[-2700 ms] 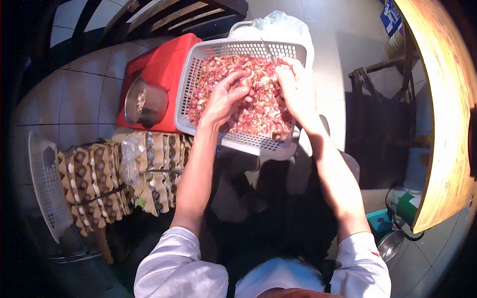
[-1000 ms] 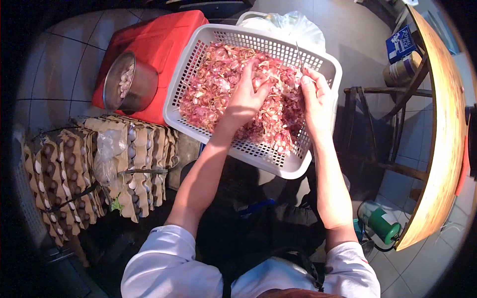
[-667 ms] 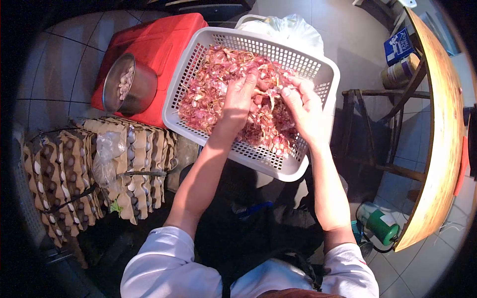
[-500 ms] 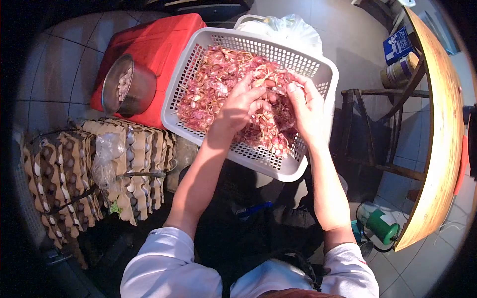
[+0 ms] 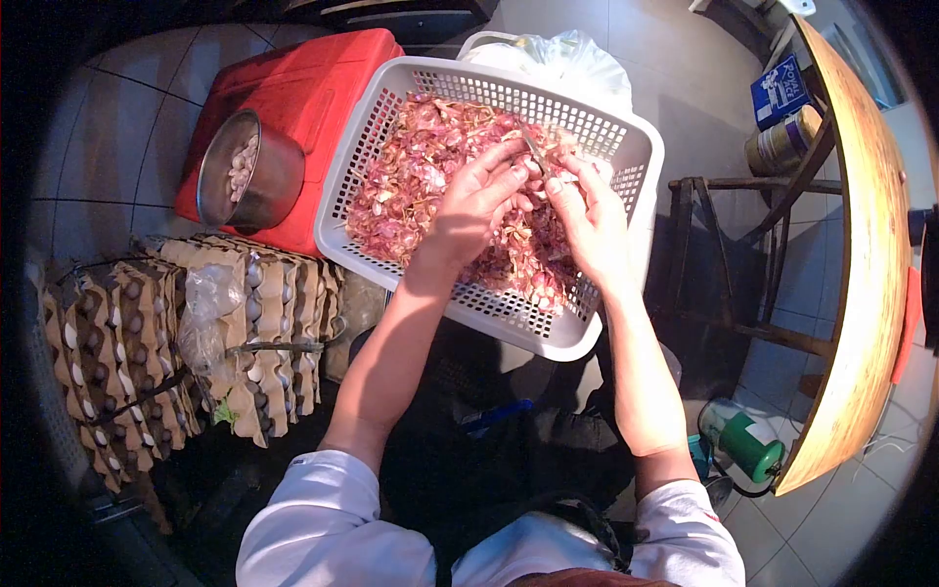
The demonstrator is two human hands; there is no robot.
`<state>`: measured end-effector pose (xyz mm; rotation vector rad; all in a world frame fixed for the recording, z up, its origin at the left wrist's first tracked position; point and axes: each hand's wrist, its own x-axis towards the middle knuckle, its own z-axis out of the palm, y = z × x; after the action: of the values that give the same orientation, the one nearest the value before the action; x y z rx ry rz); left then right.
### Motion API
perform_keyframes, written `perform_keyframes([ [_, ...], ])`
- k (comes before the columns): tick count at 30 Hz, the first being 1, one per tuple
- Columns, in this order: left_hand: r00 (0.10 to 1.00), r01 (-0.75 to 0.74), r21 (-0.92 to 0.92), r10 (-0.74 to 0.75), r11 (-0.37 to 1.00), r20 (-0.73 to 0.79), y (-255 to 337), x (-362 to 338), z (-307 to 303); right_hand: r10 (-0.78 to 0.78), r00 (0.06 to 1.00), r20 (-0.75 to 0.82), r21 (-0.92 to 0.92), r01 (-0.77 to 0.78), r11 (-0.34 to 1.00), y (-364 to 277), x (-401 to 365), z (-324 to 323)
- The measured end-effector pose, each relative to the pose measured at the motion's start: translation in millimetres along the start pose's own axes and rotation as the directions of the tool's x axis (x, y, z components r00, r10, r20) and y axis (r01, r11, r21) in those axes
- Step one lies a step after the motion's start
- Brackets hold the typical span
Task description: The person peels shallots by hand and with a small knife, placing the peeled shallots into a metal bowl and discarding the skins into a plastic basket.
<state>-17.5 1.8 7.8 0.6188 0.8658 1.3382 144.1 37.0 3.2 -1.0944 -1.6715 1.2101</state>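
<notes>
A grey-white perforated basket (image 5: pixel 626 125) holds a heap of reddish-purple papery skins and small cloves (image 5: pixel 430 161), which look like garlic or shallots. Over the heap, the fingers of my left hand (image 5: pixel 479 205) are curled in a pinch; whatever is in them is too small to make out. My right hand (image 5: pixel 595 225) faces it from the basket's right side, thumb and fingers closed around a small knife (image 5: pixel 533 152). The dark narrow blade slants up and left between both hands. Its handle is mostly hidden by my fingers.
A metal pot (image 5: pixel 274 181) with pale cloves stands tilted in view on a red box (image 5: pixel 323 73) at left. Stacked egg trays (image 5: pixel 259 323) stand below it. A clear plastic bag (image 5: pixel 587 68) lies behind the basket. A wooden tabletop (image 5: pixel 866 245) rises at right, near a green canister (image 5: pixel 753 448).
The knife blade now shows between my hands, where pale skin showed before. My right hand has turned and its fingers have drawn slightly left, closer to my left hand.
</notes>
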Motion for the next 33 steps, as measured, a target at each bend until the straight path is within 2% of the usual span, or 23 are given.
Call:
perform_keyframes([
  [2,1.0,-0.017,0.01,0.017,1.0,0.008,-2.6,2.2,-4.7,0.038,0.998,0.042,0.066,-0.04,0.997,1.1,-0.3,0.2],
  [5,0.999,-0.041,-0.013,0.041,0.999,0.023,0.3,1.1,-2.8,-0.024,1.0,0.001,-0.011,0.024,1.0,7.0,-1.8,1.8],
  [8,0.997,-0.073,-0.031,0.073,0.997,0.018,-2.4,1.4,-3.1,0.059,0.979,0.195,-0.009,-0.059,0.998,-4.6,0.3,-5.5],
  [13,0.99,-0.13,0.025,0.131,0.991,-0.046,-10.6,4.4,-3.8,0.041,0.983,0.178,0.087,-0.058,0.995,0.9,-0.2,-1.8],
  [15,0.985,-0.155,0.056,0.159,0.986,-0.065,-10.3,3.6,-1.7,-0.002,0.989,0.145,0.088,-0.011,0.996,2.0,-0.4,-0.3],
  [18,0.977,-0.187,0.004,0.187,0.982,-0.106,-7.7,2.0,2.5,-0.052,0.995,0.089,0.042,0.048,0.998,-3.4,-2.2,0.9],
  [21,0.977,-0.185,0.028,0.187,0.982,-0.098,-4.1,0.1,4.8,-0.014,0.996,0.088,0.012,0.013,1.0,-14.5,-4.6,-0.7],
  [24,0.973,-0.136,0.202,0.169,0.97,-0.155,-7.3,-3.5,6.9,-0.046,0.996,0.071,0.02,0.045,0.999,-14.3,-4.8,1.4],
  [26,0.973,-0.144,0.148,0.167,0.978,-0.156,-10.2,-5.8,8.6,-0.079,0.995,0.062,0.046,0.076,0.996,-5.4,-3.3,4.1],
  [32,0.964,-0.169,0.179,0.2,0.969,-0.174,-12.2,-4.2,4.7,0.01,0.994,0.108,0.163,-0.027,0.986,-11.0,-4.0,6.1],
  [33,0.96,-0.182,0.188,0.216,0.965,-0.18,-12.1,-4.0,5.6,0.07,0.987,0.142,0.125,-0.088,0.988,-15.9,-4.5,3.7],
])
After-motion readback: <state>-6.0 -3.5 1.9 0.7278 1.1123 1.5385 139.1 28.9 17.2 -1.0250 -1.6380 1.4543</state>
